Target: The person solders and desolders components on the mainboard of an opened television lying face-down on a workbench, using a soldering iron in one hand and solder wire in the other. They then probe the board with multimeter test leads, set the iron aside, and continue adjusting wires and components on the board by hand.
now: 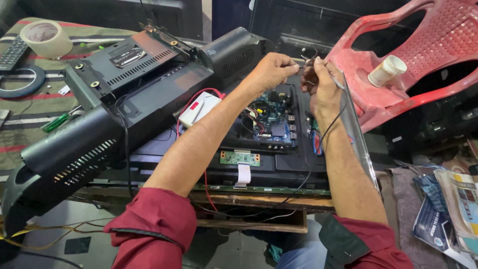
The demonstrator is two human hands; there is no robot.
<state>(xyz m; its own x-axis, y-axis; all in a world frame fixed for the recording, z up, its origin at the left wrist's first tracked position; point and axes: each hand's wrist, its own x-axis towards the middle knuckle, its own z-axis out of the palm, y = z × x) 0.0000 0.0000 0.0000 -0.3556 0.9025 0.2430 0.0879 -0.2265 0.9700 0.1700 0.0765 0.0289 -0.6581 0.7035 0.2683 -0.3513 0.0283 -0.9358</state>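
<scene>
Red sleeves [154, 224] fill the lower frame. Above, at upper centre, the left hand [271, 69] and right hand [318, 82] have their fingers pinched on a thin black wire [326, 127] over the opened television [269, 124].

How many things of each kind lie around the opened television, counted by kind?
Circuit boards: 2 (blue main board, small green board)
Tape rolls: 2 (beige roll, black ring)
Remote control: 1
Green screwdriver: 1
Red plastic chair: 1
White jar: 1
Total: 8
</scene>
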